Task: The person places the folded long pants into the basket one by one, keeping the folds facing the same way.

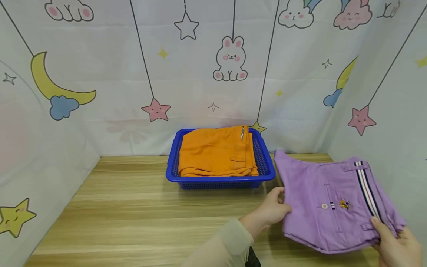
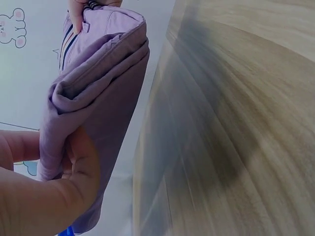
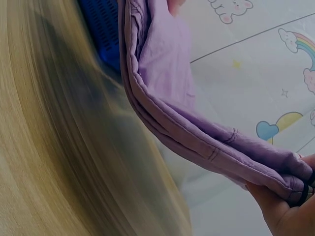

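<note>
Folded purple trousers [image 1: 310,200], with a striped waistband, a button and a small embroidered figure, are held up above the table's right side. My left hand [image 1: 271,210] pinches their left edge; in the left wrist view its thumb and fingers grip the folded layers. At the waistband end, my right hand [image 1: 397,243] grips the near right corner, thumb on top. From the right wrist view, the stacked layers sag between both hands. A blue basket [image 1: 220,178] stands just left of the trousers, holding a folded orange garment [image 1: 210,152].
The wooden table [image 1: 133,215] extends to the left and front. White patterned curtains [image 1: 116,74] close off the back and both sides. The basket stands close to the back curtain. A small black object [image 1: 252,257] shows beside the left sleeve.
</note>
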A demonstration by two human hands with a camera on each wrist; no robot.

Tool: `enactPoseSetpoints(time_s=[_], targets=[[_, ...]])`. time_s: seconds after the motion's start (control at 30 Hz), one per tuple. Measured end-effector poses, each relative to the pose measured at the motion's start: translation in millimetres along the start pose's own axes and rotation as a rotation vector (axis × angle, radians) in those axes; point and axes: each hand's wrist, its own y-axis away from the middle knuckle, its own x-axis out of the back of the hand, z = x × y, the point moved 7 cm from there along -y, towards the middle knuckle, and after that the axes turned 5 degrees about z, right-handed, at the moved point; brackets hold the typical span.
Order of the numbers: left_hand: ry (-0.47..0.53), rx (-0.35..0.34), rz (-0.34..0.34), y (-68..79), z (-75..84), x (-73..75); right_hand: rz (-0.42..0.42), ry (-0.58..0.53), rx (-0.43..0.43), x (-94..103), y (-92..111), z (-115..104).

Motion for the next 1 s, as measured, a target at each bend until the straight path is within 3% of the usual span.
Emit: enactPoseSetpoints(time_s=[0.6, 0.83, 1.0], targets=[[-0.022, 0.009, 0.007, 2.0, 10.8, 8.5, -0.044, -0.076, -0.022, -16.9, 14, -4], [-0.024, -0.028, 0.019, 1.2, 14.9, 12.5, -0.1, -0.145, 0.003, -24.0, 15, -3], [-0.022, -0.047, 0.023, 1.1, 16.9, 15.1, -0.091, -0.151, 0.03, -12.9, -1, 7]])
